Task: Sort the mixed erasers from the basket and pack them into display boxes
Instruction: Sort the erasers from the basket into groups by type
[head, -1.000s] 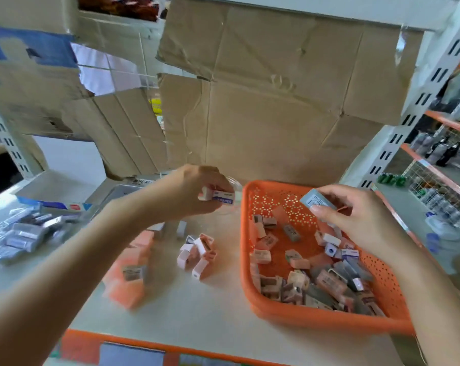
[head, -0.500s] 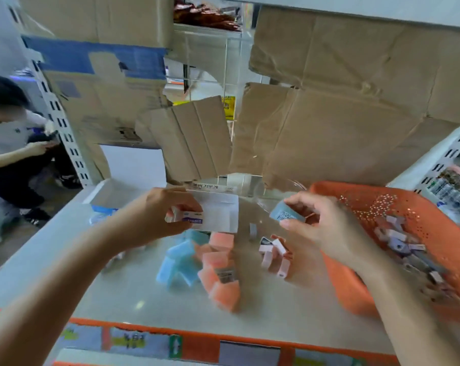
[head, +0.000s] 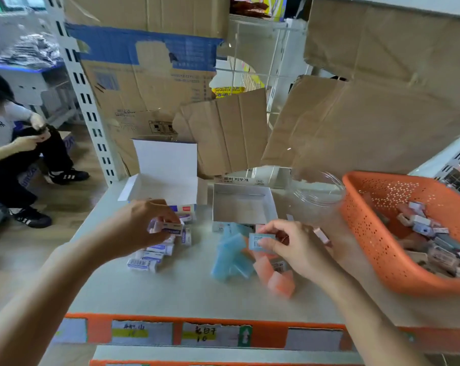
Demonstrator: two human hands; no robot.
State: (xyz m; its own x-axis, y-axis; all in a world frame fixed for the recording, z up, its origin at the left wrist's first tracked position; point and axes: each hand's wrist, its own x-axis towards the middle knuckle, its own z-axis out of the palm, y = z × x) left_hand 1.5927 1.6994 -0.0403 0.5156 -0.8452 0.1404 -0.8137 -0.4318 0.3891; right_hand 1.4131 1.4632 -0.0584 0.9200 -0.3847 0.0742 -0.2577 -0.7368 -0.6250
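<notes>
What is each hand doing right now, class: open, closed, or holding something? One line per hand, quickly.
Left hand: closed, gripping a white eraser with a blue label.
Right hand: closed, pinching a blue eraser between thumb and fingers.

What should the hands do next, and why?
Probably drop each on its matching heap: the left hand holds a white, blue-sleeved rectangular eraser over the heap of white erasers; the right hand pinches a light-blue rectangular eraser beside the heap of blue erasers.
</notes>
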